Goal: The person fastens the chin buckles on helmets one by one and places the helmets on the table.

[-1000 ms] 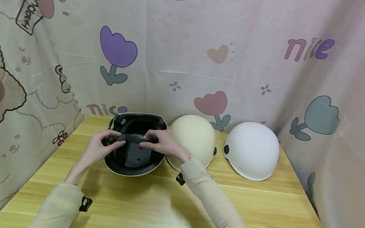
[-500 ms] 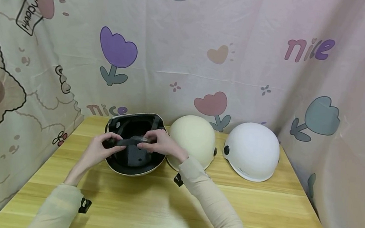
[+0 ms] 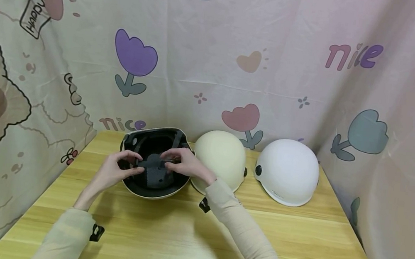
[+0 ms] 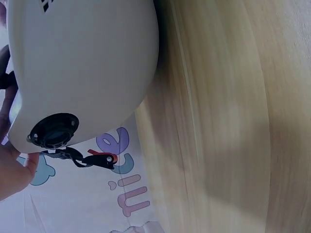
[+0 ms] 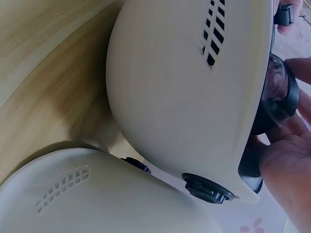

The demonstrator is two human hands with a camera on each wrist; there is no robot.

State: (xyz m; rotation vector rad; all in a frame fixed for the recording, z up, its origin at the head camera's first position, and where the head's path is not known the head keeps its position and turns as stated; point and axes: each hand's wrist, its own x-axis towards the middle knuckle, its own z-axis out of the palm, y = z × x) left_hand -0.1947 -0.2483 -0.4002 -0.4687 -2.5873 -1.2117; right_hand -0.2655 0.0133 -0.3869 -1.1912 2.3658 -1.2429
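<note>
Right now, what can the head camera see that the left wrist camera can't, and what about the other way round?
Only the head view shows the cream helmet and the white helmet, both dome up on the right.
Only the left wrist view shows the dangling buckle with a red bit and the small vent holes.
Both show the upturned helmet, the left hand, the wooden table and the printed curtain.
</note>
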